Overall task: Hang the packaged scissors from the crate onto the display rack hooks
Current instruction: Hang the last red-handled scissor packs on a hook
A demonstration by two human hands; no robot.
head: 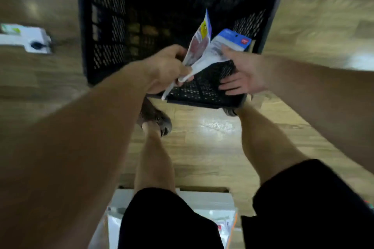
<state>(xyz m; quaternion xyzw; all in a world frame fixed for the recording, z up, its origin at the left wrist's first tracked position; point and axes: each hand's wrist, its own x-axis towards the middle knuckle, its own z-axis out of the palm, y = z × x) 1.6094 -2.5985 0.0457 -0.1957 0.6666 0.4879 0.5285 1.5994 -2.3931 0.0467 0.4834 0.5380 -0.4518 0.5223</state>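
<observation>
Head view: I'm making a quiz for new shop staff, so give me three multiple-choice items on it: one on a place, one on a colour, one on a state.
1. Where does the black crate stand?
A. on the wooden floor
B. on a table
C. on a shelf

2. What colour is the top of the package that the thumb of the right hand touches?
A. green
B. blue
C. black

3. What is the left hand doing?
A. hanging idle
B. gripping the fanned packages
C. lying flat on the floor

Answers: 1 A, floor planks show on both sides of the crate; 2 B, its header card is blue; 3 B, its fingers curl round the packages' lower ends.
</observation>
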